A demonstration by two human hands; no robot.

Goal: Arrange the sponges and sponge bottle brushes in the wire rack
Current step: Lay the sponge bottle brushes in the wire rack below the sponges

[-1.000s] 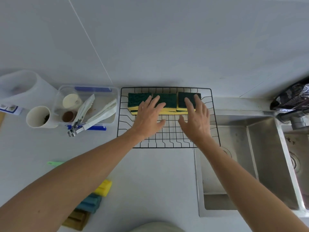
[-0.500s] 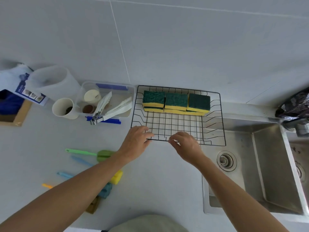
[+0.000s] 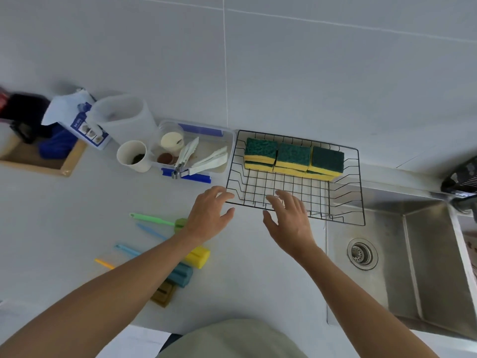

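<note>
A black wire rack point(image 3: 360, 187) sits on the counter against the wall, partly over the sink. Several green-and-yellow sponges point(image 3: 293, 157) stand stacked in a row along its back. My left hand point(image 3: 209, 214) hovers at the rack's front left corner, fingers spread, holding nothing. My right hand point(image 3: 289, 220) is over the rack's front edge, also empty and spread. Sponge bottle brushes lie on the counter at left: a green one point(image 3: 152, 218), a yellow one point(image 3: 200, 257), a blue one point(image 3: 180, 275) and a brownish one point(image 3: 162, 295), partly hidden under my left forearm.
A clear plastic box point(image 3: 204, 140) with white tongs and small cups stands left of the rack. Beside it are a paper cup point(image 3: 133, 156) and a translucent jug point(image 3: 124, 117). The steel sink point(image 3: 413, 259) with its drain lies to the right.
Both hands have drawn back from the sponges to the rack's front edge and then spread their fingers. The view shifted, bringing the bottle brushes at left into sight.
</note>
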